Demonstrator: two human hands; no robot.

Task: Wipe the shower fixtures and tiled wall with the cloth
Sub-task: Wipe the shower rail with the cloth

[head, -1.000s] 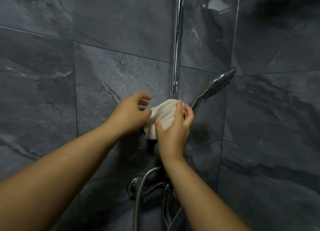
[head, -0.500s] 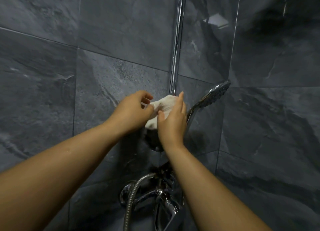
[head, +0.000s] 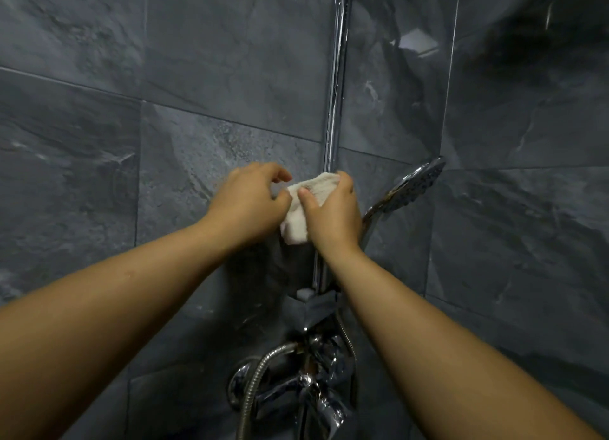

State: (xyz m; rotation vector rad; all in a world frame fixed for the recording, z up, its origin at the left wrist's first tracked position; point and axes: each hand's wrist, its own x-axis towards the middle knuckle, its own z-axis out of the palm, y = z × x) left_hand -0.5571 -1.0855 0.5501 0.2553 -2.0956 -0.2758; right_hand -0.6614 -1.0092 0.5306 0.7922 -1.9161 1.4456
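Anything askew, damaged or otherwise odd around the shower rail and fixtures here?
Nothing stands out. Both hands, left hand and right hand, hold the cloth at the upright rail; the handheld shower head angles out to its right, and the mixer tap looks intact.

- My right hand [head: 333, 215] has closed tighter over the cloth [head: 304, 209], its fingers now curled on top.
- More of the mixer tap [head: 296, 390] shows below.

No words, numbers or signs can be read anywhere. The dark tiles and the shiny metal shower parts carry no letters at all.
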